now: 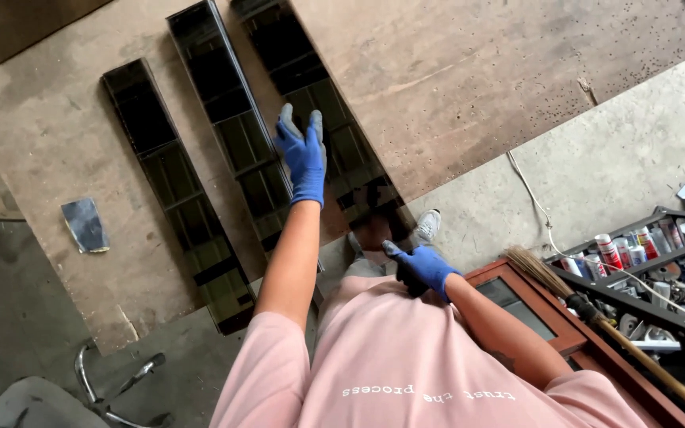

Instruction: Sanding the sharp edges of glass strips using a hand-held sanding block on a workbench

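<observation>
Left hand hovers open-fingered over the middle dark panel; right hand seems curled, grip unclear.

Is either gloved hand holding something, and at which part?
Left hand holds nothing; it is open above the dark panels. Right hand seems closed, its contents cannot be told.

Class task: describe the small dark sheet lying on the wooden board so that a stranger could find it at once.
Start at the big brown wooden board bearing three long dark glass-panelled frames. Left of the leftmost frame, near the board's edge, lies the small dark sheet. Unlike the frames, it is short, flat and greyish-blue.
</observation>
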